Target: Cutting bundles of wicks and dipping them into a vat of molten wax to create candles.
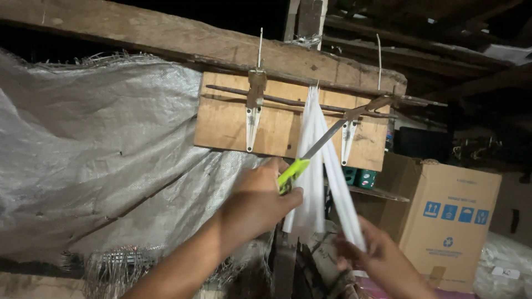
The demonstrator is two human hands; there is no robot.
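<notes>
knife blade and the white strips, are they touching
Touching. The head view shows the knife, held in the left hand, with its blade lying across the white strips hanging from the board, no gap visible. The right hand holds the strips lower down.

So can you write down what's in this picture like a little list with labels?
Place: dim shed with wooden beams overhead
Left hand: holds a knife by its bright green handle, blade pointing up toward the strips
Right hand: grips the lower ends of the white strips
White strips: hang from a rod on the wooden board, spreading downward
Left side: grey woven sheet
Right side: cardboard box with blue symbols
</notes>
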